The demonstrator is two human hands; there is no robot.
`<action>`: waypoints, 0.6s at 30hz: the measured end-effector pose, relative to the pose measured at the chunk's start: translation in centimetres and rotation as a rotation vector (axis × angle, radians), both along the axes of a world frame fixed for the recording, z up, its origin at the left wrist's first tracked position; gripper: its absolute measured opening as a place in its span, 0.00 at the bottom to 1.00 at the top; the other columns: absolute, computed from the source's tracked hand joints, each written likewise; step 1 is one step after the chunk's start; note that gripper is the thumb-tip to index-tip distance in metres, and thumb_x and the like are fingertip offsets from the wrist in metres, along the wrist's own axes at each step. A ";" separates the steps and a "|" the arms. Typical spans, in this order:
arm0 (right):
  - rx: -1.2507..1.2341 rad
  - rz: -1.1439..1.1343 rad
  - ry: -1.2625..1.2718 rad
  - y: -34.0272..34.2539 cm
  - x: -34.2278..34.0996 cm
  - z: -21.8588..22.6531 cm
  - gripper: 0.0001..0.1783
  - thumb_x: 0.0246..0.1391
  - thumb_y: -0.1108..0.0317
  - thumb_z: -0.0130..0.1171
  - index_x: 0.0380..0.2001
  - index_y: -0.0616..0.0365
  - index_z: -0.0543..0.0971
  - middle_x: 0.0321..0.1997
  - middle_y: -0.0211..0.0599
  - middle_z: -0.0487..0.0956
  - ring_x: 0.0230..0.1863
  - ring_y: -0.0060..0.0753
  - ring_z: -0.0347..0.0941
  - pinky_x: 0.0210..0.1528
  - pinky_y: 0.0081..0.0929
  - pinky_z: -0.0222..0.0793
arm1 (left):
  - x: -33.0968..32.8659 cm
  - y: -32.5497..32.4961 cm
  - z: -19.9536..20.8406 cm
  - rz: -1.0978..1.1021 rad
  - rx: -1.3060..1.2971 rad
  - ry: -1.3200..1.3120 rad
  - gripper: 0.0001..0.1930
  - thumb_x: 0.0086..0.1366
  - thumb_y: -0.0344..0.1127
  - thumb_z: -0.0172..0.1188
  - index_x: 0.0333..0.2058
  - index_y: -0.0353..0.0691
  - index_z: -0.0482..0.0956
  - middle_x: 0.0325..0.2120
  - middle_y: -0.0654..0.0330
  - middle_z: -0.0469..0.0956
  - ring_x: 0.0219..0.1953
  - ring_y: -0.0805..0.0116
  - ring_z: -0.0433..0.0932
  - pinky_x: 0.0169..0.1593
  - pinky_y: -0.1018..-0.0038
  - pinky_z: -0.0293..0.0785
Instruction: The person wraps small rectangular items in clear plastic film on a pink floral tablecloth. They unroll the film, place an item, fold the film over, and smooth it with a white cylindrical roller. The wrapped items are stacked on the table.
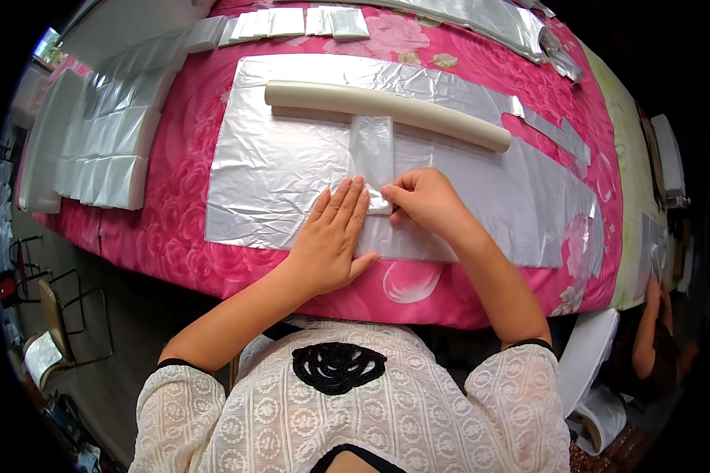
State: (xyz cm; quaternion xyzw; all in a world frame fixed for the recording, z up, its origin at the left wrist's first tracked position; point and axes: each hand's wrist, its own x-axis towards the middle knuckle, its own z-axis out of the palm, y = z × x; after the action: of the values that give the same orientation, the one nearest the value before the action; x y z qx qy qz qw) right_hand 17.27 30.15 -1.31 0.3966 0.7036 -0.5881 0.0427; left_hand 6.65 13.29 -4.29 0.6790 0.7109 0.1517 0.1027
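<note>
A small folded clear plastic bag (372,150) lies on a large stack of silvery plastic sheets (264,165) spread over the table. My left hand (333,229) rests flat, fingers stretched, with its fingertips along the left side of the bag's near end. At that end's right side my right hand (423,202) pinches the bag's edge between thumb and fingers. A long cream tube (386,110) lies across the sheets just beyond the bag, touching or close to its far end.
Several stacks of folded plastic bags (110,134) stand at the table's left, with more bag packs (268,24) along the far side. Long plastic sheets (489,27) lie at the back right. A pink floral cloth (181,158) covers the table. A chair (51,323) stands left; another person's arm (647,327) shows far right.
</note>
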 end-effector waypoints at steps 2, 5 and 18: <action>0.223 0.064 -0.022 -0.7 0.3 0.7 0.12 0.48 0.65 0.62 0.30 0.65 0.78 0.25 0.37 0.79 0.26 0.24 0.75 0.27 0.23 0.68 | 0.1 0.0 0.0 0.012 -0.001 0.004 0.42 0.57 0.52 0.52 0.62 0.29 0.49 0.64 0.44 0.46 0.67 0.51 0.43 0.67 0.60 0.39; 0.850 0.091 0.089 -2.1 1.2 -0.1 0.22 0.41 0.64 0.66 0.39 0.63 0.76 0.41 0.44 0.76 0.42 0.36 0.72 0.39 0.30 0.69 | 0.2 0.0 0.1 0.027 -0.003 0.003 0.42 0.57 0.53 0.52 0.62 0.29 0.50 0.64 0.44 0.46 0.67 0.52 0.44 0.67 0.60 0.39; 0.948 0.522 0.479 1.1 1.1 -0.4 0.22 0.43 0.69 0.60 0.44 0.65 0.74 0.51 0.44 0.73 0.54 0.45 0.67 0.57 0.35 0.63 | -2.7 1.1 0.1 -0.123 0.348 -0.025 0.11 0.52 0.27 0.59 0.36 0.33 0.75 0.41 0.54 0.76 0.41 0.58 0.76 0.43 0.69 0.75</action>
State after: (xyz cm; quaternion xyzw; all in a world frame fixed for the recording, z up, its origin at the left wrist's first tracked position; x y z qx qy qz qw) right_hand 18.41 31.22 -1.72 0.0424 0.9539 -0.2527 -0.1561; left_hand 3.93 14.34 -4.14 0.7269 0.6296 0.2744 0.0016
